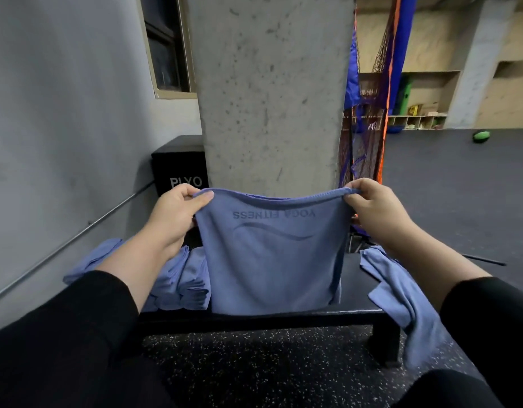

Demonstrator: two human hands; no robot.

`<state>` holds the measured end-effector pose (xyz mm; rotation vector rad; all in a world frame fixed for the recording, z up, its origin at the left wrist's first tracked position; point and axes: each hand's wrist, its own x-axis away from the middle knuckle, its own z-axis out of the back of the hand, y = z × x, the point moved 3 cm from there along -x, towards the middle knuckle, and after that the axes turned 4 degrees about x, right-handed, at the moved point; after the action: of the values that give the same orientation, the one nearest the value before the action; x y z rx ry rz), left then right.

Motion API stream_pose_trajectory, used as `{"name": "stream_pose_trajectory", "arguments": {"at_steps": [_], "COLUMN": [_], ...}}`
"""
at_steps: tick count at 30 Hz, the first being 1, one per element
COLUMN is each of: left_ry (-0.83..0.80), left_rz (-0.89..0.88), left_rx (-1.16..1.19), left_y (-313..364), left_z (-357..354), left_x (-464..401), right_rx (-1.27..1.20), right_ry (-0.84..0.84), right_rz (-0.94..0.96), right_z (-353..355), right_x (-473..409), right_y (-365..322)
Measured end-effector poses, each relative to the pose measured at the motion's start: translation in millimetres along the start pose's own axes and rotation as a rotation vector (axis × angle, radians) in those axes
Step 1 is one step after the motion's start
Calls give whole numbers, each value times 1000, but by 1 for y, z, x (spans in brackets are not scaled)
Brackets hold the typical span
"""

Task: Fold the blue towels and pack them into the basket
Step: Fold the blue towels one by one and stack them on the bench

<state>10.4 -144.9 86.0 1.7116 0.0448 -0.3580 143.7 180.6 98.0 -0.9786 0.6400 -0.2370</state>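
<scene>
I hold a blue towel [272, 260] up by its top edge above a black bench [354, 315]; mirrored lettering and a wave mark show on it. My left hand [178, 213] pinches its top left corner and my right hand [372, 207] pinches its top right corner. The towel hangs doubled, its lower edge reaching the bench front. A stack of folded blue towels [183, 281] lies on the bench's left part. Loose blue towels [401, 290] drape over the bench's right end. No basket is in view.
A concrete pillar [272, 98] rises right behind the bench. A black plyo box [180, 169] stands at the back left by the grey wall. Netting [369, 119] hangs right of the pillar. A green ball [481, 136] lies on the dark floor at far right.
</scene>
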Motion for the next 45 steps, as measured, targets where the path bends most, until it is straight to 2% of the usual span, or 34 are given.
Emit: {"name": "stream_pose_trajectory", "arguments": {"at_steps": [5, 10, 21, 24, 25, 28, 30, 32, 34, 36, 39, 41, 45], "left_ry": [-44, -120, -129, -37, 12, 80, -62, -398, -792, -1042, -1074, -1078, -1089], "left_rz": [47, 122, 219, 207, 182, 133, 68, 37, 146, 261, 220, 207, 206], "left_rx": [-38, -67, -164, -170, -241, -700, -879, -1003, -1187, -1369, -1422, -1407, -1393], "left_y": [4, -6, -82, -108, -118, -158, -189, -231, -272, -299, -304, -304, -307], "left_z": [-2, -4, -18, -30, -32, -41, -59, -79, -89, -89, -83, -78, -76], "left_x": [16, 22, -37, -91, -111, -146, -132, -98, -58, -35, -30, -30, -30], "right_rx": [-87, -127, -226, -100, -9, 393, 558, 654, 715, 718, 667, 721, 788], "right_ry": [25, -31, -56, -13, -25, -180, -290, -401, -496, -494, -408, -381, -456], "right_rz": [-65, -108, -282, -275, -256, -262, -296, -324, -335, -338, -309, -298, -428], "right_z": [11, 12, -28, -52, -62, -94, -113, -129, -137, -134, -125, -122, -117], "right_x": [12, 17, -25, -80, -101, -140, -130, -90, -48, -18, -1, 4, 15], "right_y": [-3, 8, 78, 103, 112, 152, 186, 219, 249, 267, 268, 264, 261]}}
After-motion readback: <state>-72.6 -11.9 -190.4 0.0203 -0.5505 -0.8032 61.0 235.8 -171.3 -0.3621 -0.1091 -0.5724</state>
